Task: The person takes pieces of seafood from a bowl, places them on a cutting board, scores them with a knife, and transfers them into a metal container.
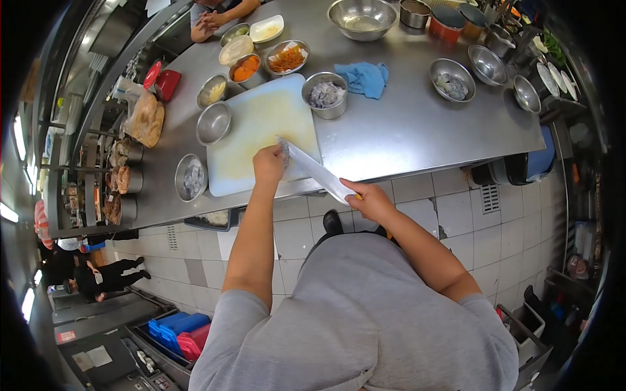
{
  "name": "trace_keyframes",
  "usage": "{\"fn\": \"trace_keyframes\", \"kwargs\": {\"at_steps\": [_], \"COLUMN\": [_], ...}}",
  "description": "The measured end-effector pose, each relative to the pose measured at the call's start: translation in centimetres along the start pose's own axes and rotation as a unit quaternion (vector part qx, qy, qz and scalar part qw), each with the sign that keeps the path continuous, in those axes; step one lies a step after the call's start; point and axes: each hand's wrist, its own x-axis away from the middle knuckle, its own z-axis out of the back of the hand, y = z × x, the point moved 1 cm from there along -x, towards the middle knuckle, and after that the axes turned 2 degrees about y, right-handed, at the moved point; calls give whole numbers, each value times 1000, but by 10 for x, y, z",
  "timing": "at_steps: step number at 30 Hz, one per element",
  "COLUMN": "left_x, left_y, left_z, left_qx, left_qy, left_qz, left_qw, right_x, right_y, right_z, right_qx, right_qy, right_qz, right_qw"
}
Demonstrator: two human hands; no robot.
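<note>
My right hand is closed round the yellow handle of a knife. Its broad, bright blade slants up and left over the near edge of a white cutting board. At the blade's tip, my left hand is closed with its fingers pinched together. A small greyish piece shows beside those fingers, too small to name. Left of the board stands a metal bowl with pale grey pieces in it. An inner-clean metal bowl overlaps the board's left edge.
Behind the board are a pot of chopped purplish pieces, a bowl of orange shreds and a blue cloth. A bowl of greyish pieces stands right. Across the steel table, a person's hands rest. Bagged food lies left.
</note>
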Motion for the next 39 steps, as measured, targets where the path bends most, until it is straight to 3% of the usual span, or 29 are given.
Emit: {"fn": "trace_keyframes", "kwargs": {"at_steps": [4, 6, 13, 15, 17, 18, 20, 27, 29, 32, 33, 35, 39], "left_x": [3, 6, 7, 10, 15, 17, 21, 0, -7, -1, -3, -10, -12], "left_y": [-12, -11, -15, -5, 7, 12, 24, -2, -19, -11, -19, -41, -49], "left_z": [-10, -11, -14, -10, -4, -4, 0, 10, 8, 18, 15, 6, 1], "left_qx": [39, 41, 80, 90, 120, 120, -2, -19, 117, 185, 187, 66, 101], "left_qy": [71, 82, 92, 91, 81, 80, 146, 122, 48, 13, 14, 71, 83], "left_qz": [-9, -1, 40, 53, 98, 98, 13, 50, 130, 146, 146, 66, 80], "left_qw": [997, 996, 992, 990, 985, 985, 989, 991, 983, 972, 971, 993, 988], "right_x": [14, 23, 22, 34, 40, 42, 43, 65, 72, 76, 77, 69, 54], "right_y": [16, 17, 13, 17, 18, 19, 27, 17, 16, 10, 9, 5, 0], "right_z": [1, 4, 6, 10, 13, 14, 12, 17, 20, 22, 22, 20, 11], "right_qx": [25, 10, 74, 20, 35, 49, 72, 181, 190, 173, 148, 134, 155], "right_qy": [28, 5, 11, -17, -13, -9, 9, 45, 50, 65, 78, 70, 64], "right_qz": [85, 3, 40, -20, -4, 11, 44, 99, 100, 97, 92, 81, 95], "right_qw": [996, 1000, 996, 999, 999, 999, 996, 977, 975, 978, 982, 985, 981]}}
